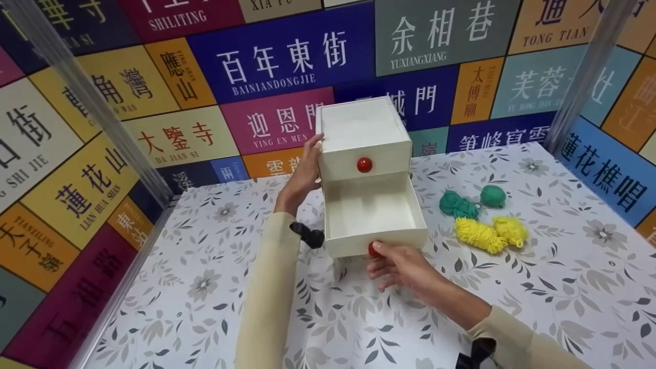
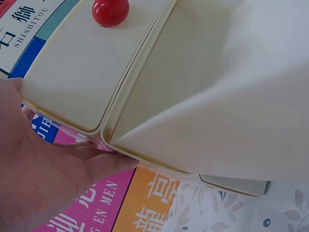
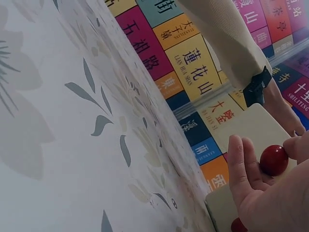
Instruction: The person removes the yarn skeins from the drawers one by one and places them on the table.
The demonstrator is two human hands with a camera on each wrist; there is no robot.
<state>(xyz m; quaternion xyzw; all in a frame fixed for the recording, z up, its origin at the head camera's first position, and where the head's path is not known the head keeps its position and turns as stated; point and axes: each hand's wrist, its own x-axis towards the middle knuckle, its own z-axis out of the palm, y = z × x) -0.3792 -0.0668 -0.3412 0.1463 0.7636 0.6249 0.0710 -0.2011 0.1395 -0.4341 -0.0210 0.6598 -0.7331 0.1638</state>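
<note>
A small white two-drawer box (image 1: 361, 123) stands on the table; its upper drawer is closed, with a round red knob (image 1: 364, 164). The lower drawer (image 1: 369, 210) is pulled out, and nothing shows inside it. My left hand (image 1: 302, 174) holds the box by its left side, fingers near the upper edge; in the left wrist view, the left hand (image 2: 53, 169) lies along that side. With thumb and fingers, my right hand (image 1: 410, 271) pinches the lower drawer's red knob (image 3: 274, 160), its other fingers extended below.
Right of the box lie green yarn bundles (image 1: 457, 205), a green yarn ball (image 1: 493, 196) and yellow yarn bundles (image 1: 480, 236). A floral cloth (image 1: 205, 287) covers the table. Panels with coloured lettering (image 1: 282, 66) rise behind and at both sides.
</note>
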